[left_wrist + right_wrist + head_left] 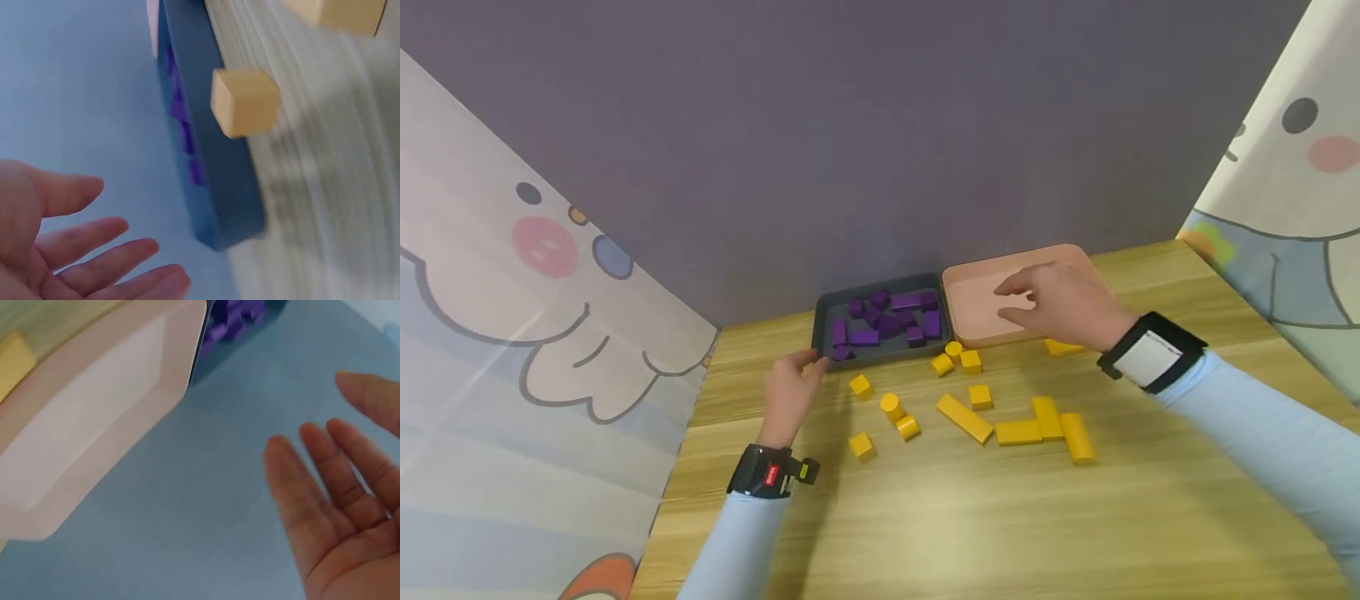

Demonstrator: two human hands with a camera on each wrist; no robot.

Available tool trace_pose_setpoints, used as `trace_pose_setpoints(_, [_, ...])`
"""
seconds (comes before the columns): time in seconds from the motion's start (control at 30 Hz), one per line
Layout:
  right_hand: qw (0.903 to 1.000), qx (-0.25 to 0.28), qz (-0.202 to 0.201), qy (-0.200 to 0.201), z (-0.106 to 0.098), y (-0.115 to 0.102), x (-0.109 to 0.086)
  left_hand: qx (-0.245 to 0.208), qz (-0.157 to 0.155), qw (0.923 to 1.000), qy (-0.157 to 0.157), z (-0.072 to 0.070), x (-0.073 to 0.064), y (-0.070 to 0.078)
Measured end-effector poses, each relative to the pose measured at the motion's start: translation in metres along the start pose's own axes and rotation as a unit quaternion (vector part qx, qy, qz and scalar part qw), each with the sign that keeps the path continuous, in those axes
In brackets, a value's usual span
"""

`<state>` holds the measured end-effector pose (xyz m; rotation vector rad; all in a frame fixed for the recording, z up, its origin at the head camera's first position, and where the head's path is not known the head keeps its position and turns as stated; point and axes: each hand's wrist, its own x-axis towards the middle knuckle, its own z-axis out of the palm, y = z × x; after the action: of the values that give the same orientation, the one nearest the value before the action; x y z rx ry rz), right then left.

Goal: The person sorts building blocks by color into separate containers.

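My left hand hovers by the near left corner of a dark tray. Its fingers are loosely bent and nothing is in them; the left wrist view shows the same hand with fingers apart. Purple blocks of several shapes lie inside the dark tray. Over a pink tray hangs my right hand, thumb and fingers spread apart. The right wrist view shows that hand holding nothing. A yellow cube lies on the table just right of my left hand.
Several yellow blocks, among them cubes, cylinders and flat bars, are scattered on the wooden table before the trays. One yellow piece lies partly under my right wrist. A grey wall rises behind the trays.
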<state>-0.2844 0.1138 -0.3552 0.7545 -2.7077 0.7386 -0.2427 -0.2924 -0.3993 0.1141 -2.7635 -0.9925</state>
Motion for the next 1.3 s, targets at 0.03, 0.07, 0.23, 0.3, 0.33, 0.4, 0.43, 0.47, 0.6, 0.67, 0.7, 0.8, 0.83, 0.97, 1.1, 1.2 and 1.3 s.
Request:
trace_pose_setpoints(0.03, [0.9999, 0.0, 0.009, 0.014, -0.005, 0.004, -0.001, 0.014, 0.012, 0.9998, -0.002, -0.002, -0.007, 0.004])
trace_pose_setpoints(0.07, [0.9994, 0.0, 0.021, 0.027, -0.011, 0.008, -0.002, 0.024, 0.021, 0.9994, -0.009, -0.004, -0.014, 0.008])
trace_pose_setpoints(0.23, [0.9923, 0.011, 0.113, 0.048, -0.031, 0.039, -0.009, 0.062, 0.031, 0.9945, -0.079, -0.001, -0.043, 0.02])
trace_pose_setpoints(0.3, [0.9874, 0.011, 0.154, 0.034, -0.033, 0.058, -0.01, 0.073, 0.023, 0.9907, -0.112, 0.004, -0.052, 0.022])
trace_pose_setpoints(0.33, [0.9844, 0.013, 0.174, 0.023, -0.033, 0.068, -0.011, 0.075, 0.019, 0.9889, -0.127, 0.007, -0.056, 0.022])
trace_pose_setpoints(0.4, [0.9777, 0.023, 0.209, 0.0, -0.03, 0.089, -0.013, 0.086, 0.018, 0.9849, -0.15, 0.012, -0.062, 0.021])
trace_pose_setpoints(0.43, [0.9744, 0.028, 0.223, -0.01, -0.028, 0.098, -0.015, 0.092, 0.02, 0.9834, -0.155, 0.014, -0.065, 0.021])
trace_pose_setpoints(0.47, [0.972, 0.031, 0.232, -0.017, -0.025, 0.106, -0.015, 0.098, 0.023, 0.9819, -0.161, 0.015, -0.068, 0.019])
trace_pose_setpoints(0.6, [0.9655, 0.017, 0.259, -0.019, -0.012, 0.131, -0.02, 0.121, 0.035, 0.9765, -0.175, 0.017, -0.078, 0.013])
trace_pose_setpoints(0.67, [0.9602, 0.007, 0.279, -0.011, -0.006, 0.138, -0.022, 0.129, 0.036, 0.974, -0.182, 0.018, -0.083, 0.01])
trace_pose_setpoints(0.7, [0.957, 0.004, 0.29, -0.01, -0.003, 0.141, -0.023, 0.131, 0.036, 0.9729, -0.187, 0.018, -0.085, 0.009])
trace_pose_setpoints(0.8, [0.9459, 0.016, 0.323, -0.026, 0.006, 0.146, -0.022, 0.136, 0.042, 0.9699, -0.197, 0.018, -0.091, 0.007])
trace_pose_setpoints(0.83, [0.9434, 0.024, 0.329, -0.034, 0.009, 0.147, -0.021, 0.135, 0.042, 0.9693, -0.201, 0.018, -0.093, 0.006])
trace_pose_setpoints(0.97, [0.9398, 0.031, 0.335, -0.061, 0.017, 0.149, -0.018, 0.134, 0.053, 0.9665, -0.213, 0.017, -0.098, 0.006])
trace_pose_setpoints(1.1, [0.9434, 0.021, 0.325, -0.064, 0.022, 0.148, -0.018, 0.133, 0.058, 0.9642, -0.222, 0.018, -0.1, 0.006])
trace_pose_setpoints(1.2, [0.9447, 0.02, 0.321, -0.066, 0.023, 0.147, -0.018, 0.134, 0.057, 0.9632, -0.226, 0.019, -0.101, 0.007])
trace_pose_setpoints(1.3, [0.948, 0.014, 0.312, -0.063, 0.026, 0.146, -0.018, 0.141, 0.061, 0.9629, -0.222, 0.019, -0.104, 0.006])
